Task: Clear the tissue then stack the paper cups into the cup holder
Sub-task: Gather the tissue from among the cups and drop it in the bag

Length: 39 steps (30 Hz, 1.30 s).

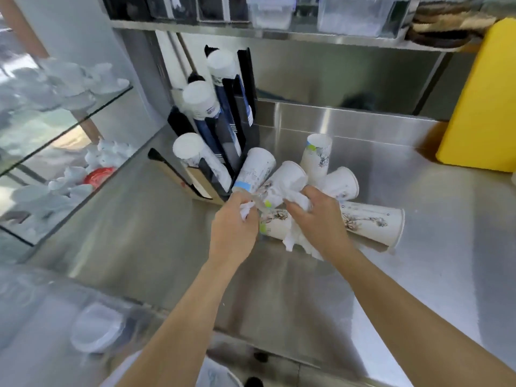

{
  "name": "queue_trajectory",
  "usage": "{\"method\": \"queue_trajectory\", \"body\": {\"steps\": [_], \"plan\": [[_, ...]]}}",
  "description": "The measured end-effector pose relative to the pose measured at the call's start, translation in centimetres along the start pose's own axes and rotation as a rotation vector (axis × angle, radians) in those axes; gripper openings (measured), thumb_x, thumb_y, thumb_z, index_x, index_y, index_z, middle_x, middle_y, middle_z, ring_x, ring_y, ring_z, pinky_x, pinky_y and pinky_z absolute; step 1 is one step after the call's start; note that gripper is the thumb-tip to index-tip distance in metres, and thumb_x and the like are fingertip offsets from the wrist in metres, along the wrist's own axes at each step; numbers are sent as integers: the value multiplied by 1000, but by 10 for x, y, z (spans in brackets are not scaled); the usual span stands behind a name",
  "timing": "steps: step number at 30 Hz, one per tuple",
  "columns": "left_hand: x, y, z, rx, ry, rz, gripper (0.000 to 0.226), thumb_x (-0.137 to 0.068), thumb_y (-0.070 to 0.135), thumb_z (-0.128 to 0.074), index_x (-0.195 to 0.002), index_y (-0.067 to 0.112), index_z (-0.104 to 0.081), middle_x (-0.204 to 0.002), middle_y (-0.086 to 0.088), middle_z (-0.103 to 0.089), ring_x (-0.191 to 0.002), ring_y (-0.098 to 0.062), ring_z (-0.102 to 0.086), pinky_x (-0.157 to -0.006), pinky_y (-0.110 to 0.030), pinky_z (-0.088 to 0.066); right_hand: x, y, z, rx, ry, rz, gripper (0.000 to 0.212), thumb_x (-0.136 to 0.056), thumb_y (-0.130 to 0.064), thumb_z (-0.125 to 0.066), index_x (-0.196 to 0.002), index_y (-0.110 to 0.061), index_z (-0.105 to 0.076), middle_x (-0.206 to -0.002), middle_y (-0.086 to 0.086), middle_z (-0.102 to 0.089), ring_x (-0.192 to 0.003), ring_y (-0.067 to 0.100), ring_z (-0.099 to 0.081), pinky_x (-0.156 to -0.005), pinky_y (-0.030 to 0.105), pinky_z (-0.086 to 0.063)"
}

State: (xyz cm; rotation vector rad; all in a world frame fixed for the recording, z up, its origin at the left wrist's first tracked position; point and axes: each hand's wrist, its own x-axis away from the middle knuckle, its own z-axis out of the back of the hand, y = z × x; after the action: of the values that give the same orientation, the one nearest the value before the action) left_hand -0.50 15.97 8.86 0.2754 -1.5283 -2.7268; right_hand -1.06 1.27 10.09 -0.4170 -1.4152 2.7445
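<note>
Several white printed paper cups (pixel 371 223) lie tipped over in a heap on the steel counter (pixel 435 247), beside a black cup holder (pixel 240 129) whose three slanted columns hold stacked cups. Crumpled white tissue (pixel 296 238) lies among the cups. My left hand (pixel 231 230) is closed on a small wad of tissue at the heap's left side. My right hand (pixel 318 219) grips a larger wad of tissue on top of the cups, with more tissue trailing under its wrist.
A yellow container (pixel 480 107) stands at the back right. A steel shelf (pixel 251 29) with clear bins runs overhead. A glass case (pixel 55 129) with white crockery stands on the left. A stack of white lids (pixel 95 328) sits low on the left.
</note>
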Motion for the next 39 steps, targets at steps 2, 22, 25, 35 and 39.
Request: {"method": "queue_trajectory", "body": {"steps": [2,22,25,35,39], "plan": [[12,-18,22,-19,120,57,7,-89,16,-49,-83,11,-51,-73,-5,-60,-67,-36,-58,-63,-54,-54,2,-16,-24,-71,-110,60,30,-86,-17,-60,-65,-3,-42,-55,1,-35,-59,19,-32,-52,29,-22],[229,-243,135,-56,597,835,27,-77,0,-40,-103,-6,-43,-108,-28,-46,-98,-39,-49,-87,-49,-44,187,-11,-274,217,-889,213,18,-92,-26,-49,-82,-12,-43,-90,13,-55,-78,27,-47,-69,39,-38],[230,-297,133,4,557,833,25,-89,1,-44,-112,9,-44,-102,-9,-50,-83,-18,-47,-68,-10,-39,195,11,-320,244,-887,208,23,-91,-29,-51,-97,-6,-51,-97,13,-57,-88,31,-54,-71,37,-40],[230,-566,8,-192,601,765,35,-84,-3,-50,-118,4,-47,-126,-17,-41,-101,-34,-51,-84,-42,-48,259,207,-540,333,-841,252,29,-88,-18,-59,-109,-2,-49,-111,18,-54,-101,35,-54,-84,41,-44],[262,-665,-57,-530,-190,864,63,-88,26,-52,-141,10,-24,-156,-18,1,-144,-35,2,-117,-44,-4,289,308,-597,660,-1140,480,64,-87,-36,-57,-135,-7,-26,-144,20,-35,-132,35,-34,-107,46,-28]]}}
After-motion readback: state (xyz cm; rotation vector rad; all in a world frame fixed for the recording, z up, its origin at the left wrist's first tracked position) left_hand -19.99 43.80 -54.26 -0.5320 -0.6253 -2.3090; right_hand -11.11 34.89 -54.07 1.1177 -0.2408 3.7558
